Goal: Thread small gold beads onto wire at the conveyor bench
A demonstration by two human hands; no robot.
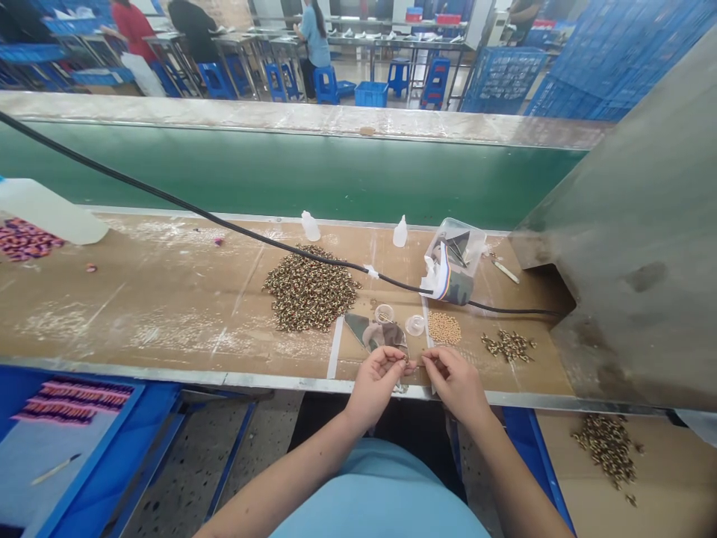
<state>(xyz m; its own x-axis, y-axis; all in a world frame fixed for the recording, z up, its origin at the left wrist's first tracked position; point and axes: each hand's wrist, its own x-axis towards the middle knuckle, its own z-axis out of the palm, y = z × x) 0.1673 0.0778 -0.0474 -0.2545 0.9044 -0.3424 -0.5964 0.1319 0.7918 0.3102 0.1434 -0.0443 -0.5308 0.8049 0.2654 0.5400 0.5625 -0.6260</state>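
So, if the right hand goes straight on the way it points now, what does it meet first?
The right hand points up and to the left, so its fingers would probably meet the fingertips of the left hand first. They are very close, but the depth is hard to judge from this view.

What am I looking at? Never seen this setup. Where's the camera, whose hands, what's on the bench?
This is one view from a camera worn on a person's head, looking forward and down. No robot here: the bare left hand and right hand belong to the wearer and are held together at the near edge of a tan workbench. Their fingertips pinch something tiny, too small to identify. On the bench lie a large heap of small gold-and-dark pieces, a smaller heap, a patch of round beige beads, a squeeze bottle and a clear plastic box. Further back, another person is at a far bench.
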